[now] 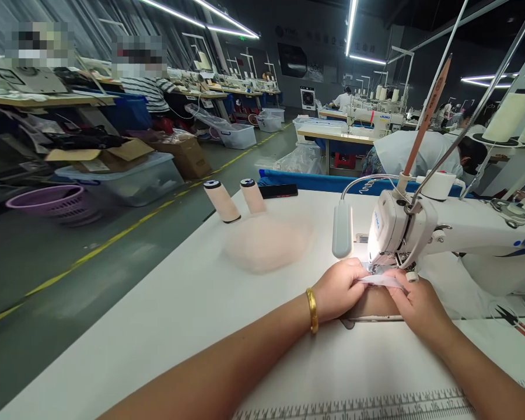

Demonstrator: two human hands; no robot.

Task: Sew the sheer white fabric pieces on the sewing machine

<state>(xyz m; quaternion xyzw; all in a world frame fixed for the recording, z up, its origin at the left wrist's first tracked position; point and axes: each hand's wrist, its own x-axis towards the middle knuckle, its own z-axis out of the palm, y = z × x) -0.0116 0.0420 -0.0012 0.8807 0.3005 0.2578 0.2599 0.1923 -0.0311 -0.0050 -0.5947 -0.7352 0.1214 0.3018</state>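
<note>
A white sewing machine (391, 227) stands on the white table (192, 326) at the right. Just below its needle area, a pale strip of fabric (380, 281) is stretched between my two hands. My left hand (339, 289), with a gold bracelet at the wrist, pinches the strip's left end. At the other end, my right hand (417, 297) grips the fabric with thumb and fingers, close beside the presser foot. The fabric's far edge is hidden under the machine head. A slim grey lamp (342, 230) on a bent neck is left of the needle.
Two thread spools (222, 201) and a dark flat object (279, 191) lie at the table's back edge. A blurred pale patch (266, 242) is nearer. Red-handled snips (520, 328) lie right; a ruler (359, 406) lies in front. A person (420, 153) bends behind the machine.
</note>
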